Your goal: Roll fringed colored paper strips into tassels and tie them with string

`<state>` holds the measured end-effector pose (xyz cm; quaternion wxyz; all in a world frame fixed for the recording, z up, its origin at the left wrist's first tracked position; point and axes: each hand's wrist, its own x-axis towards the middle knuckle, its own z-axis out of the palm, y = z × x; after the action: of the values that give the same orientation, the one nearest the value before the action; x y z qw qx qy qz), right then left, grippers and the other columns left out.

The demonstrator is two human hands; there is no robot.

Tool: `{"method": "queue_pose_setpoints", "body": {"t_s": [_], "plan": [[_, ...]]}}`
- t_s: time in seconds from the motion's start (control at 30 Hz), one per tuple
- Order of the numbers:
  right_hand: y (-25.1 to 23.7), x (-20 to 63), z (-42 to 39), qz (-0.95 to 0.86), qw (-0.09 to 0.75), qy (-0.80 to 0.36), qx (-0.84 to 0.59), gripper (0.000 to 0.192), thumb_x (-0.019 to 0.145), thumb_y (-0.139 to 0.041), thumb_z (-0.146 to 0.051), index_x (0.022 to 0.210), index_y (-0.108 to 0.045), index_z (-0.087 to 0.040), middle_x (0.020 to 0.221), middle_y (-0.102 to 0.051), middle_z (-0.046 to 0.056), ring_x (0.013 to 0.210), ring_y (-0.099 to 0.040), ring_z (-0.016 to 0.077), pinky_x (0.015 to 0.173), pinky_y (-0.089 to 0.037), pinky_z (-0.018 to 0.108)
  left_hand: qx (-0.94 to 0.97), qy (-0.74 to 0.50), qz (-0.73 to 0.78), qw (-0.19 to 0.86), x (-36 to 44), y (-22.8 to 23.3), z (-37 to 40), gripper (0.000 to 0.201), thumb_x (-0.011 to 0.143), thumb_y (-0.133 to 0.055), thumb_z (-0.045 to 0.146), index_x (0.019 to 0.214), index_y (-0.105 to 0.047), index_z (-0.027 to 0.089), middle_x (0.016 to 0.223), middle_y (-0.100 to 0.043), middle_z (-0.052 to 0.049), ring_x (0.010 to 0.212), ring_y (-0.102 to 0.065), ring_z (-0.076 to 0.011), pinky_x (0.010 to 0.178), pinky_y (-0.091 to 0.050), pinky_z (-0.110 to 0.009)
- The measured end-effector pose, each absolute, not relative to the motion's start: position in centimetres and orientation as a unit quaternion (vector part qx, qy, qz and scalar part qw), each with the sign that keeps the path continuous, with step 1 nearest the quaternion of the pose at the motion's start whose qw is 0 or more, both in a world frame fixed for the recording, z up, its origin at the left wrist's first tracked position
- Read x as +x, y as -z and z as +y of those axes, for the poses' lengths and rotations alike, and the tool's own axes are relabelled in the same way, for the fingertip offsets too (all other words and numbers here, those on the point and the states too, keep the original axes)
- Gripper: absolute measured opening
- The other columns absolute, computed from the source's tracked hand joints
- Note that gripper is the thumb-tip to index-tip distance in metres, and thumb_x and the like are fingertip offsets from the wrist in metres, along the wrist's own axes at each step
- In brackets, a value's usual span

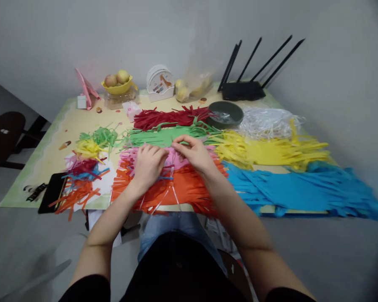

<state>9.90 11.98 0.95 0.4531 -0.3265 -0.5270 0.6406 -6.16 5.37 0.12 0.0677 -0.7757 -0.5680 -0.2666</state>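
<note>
My left hand [148, 165] rests with curled fingers on a pink fringed paper sheet [130, 157], which lies over an orange fringed sheet [182, 188]. My right hand [195, 153] sits close beside it, its fingertips pinched on the pink paper near the edge of the green fringed sheet [164, 136]. Thin white strands [166, 195] trail from under both hands across the orange sheet. What exactly sits between the fingers is hidden.
Red [173, 116], yellow [271, 151] and blue [290, 188] fringed sheets cover the table. Loose strip piles [88, 167] and a black clipboard [52, 193] lie left. A dark bowl [225, 113], white strands [267, 121], router [244, 90], fruit bowl [118, 86] stand at the back.
</note>
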Motion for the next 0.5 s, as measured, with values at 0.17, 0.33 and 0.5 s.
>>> {"method": "queue_pose_setpoints", "body": {"t_s": [0.17, 0.33, 0.5], "plan": [[-0.8, 11.0, 12.6, -0.413, 0.598, -0.607, -0.322, 0.046, 0.07, -0.082, -0.052, 0.086, -0.049, -0.024, 0.069, -0.06, -0.007, 0.042, -0.033, 0.0029, 0.034, -0.02, 0.016, -0.833, 0.174, -0.521, -0.069, -9.6, 0.7, 6.4, 0.024, 0.099, -0.052, 0.028, 0.109, -0.072, 0.021, 0.105, -0.072, -0.009, 0.1, -0.063, -0.0232, 0.09, -0.047, -0.038], [-0.4, 11.6, 12.3, -0.416, 0.565, -0.632, -0.328, 0.051, 0.067, -0.085, -0.054, 0.089, -0.049, -0.025, 0.052, -0.05, -0.011, 0.039, -0.032, 0.0043, 0.035, -0.022, 0.016, -0.664, 0.033, -0.747, 0.0, -21.4, -0.4, 6.8, 0.034, 0.095, -0.044, 0.022, 0.107, -0.075, 0.017, 0.109, -0.069, -0.015, 0.107, -0.063, -0.0287, 0.092, -0.048, -0.04], [0.2, 11.0, 12.0, -0.433, 0.547, -0.637, -0.327, 0.05, 0.067, -0.084, -0.057, 0.088, -0.05, -0.025, 0.046, -0.04, -0.013, 0.037, -0.025, 0.004, 0.035, -0.021, 0.016, -0.622, -0.013, -0.783, 0.016, -27.3, 1.7, 4.6, 0.024, 0.083, -0.052, 0.015, 0.087, -0.075, 0.011, 0.101, -0.069, -0.023, 0.11, -0.061, -0.0398, 0.095, -0.044, -0.052]]}}
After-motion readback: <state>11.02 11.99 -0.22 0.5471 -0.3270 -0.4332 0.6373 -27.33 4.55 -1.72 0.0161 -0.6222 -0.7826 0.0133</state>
